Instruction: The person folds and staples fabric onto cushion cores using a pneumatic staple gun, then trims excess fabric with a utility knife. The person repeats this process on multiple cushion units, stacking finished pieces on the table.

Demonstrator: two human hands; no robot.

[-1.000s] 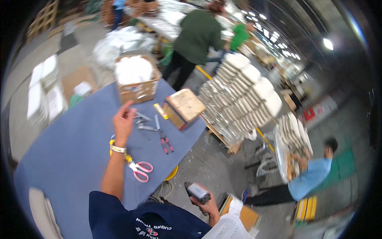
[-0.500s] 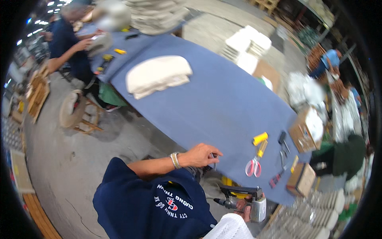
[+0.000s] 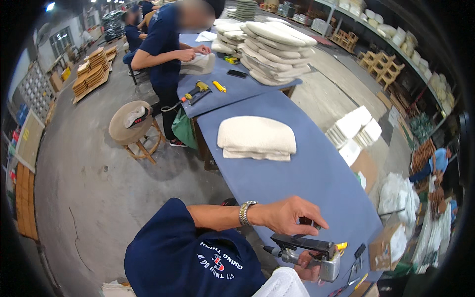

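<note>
My right hand (image 3: 308, 270) is wrapped round a pneumatic staple gun (image 3: 329, 267) with a silver-grey body and a long black magazine (image 3: 302, 241). It is held over the near edge of the blue-covered table (image 3: 326, 183). Just above the magazine, my left hand (image 3: 284, 216), with a metal watch on its wrist, is closed with thumb and forefinger around a small dark piece (image 3: 308, 221), too small to name. Farther up the table lies a beige, curved cushion (image 3: 256, 136) with its fabric edge loose along the near side.
A yellow piece (image 3: 341, 245), a black-handled tool (image 3: 359, 251) and other hand tools lie by the gun. A cardboard box (image 3: 383, 250) stands right. A co-worker (image 3: 166, 49) bends over the far table, near stacked cushions (image 3: 274, 49) and a round stool (image 3: 129, 123).
My left hand has moved right, to just over the staple gun's magazine. The whole view has swung, so the cushion and far table show more fully. The gun now covers much of the hand tools.
</note>
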